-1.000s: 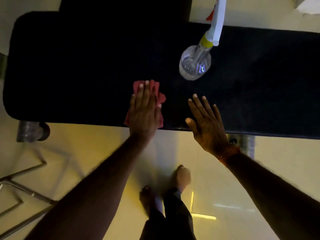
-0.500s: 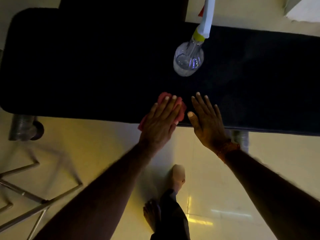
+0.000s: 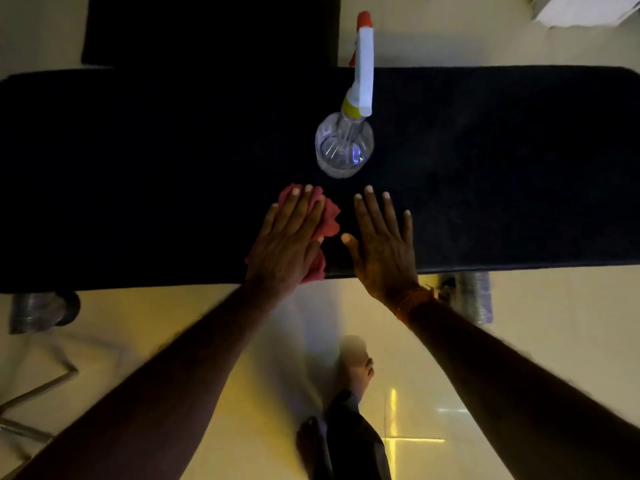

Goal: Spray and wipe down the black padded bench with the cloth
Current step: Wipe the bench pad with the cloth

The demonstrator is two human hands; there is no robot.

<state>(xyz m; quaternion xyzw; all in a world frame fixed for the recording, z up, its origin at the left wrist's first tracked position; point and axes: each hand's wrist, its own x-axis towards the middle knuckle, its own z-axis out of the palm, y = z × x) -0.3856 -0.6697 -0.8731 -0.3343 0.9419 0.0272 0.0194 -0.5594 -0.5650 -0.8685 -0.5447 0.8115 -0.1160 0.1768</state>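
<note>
Black padded bench [image 3: 138, 168] bears left hand [image 3: 287, 244] flat on crumpled red cloth [image 3: 330, 220], right hand [image 3: 384, 247] splayed flat.

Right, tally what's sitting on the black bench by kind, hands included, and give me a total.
spray bottle: 1
red cloth: 1
hands: 2 (left hand pressing flat on the red cloth, right hand flat on the bench)
Total: 4
</note>
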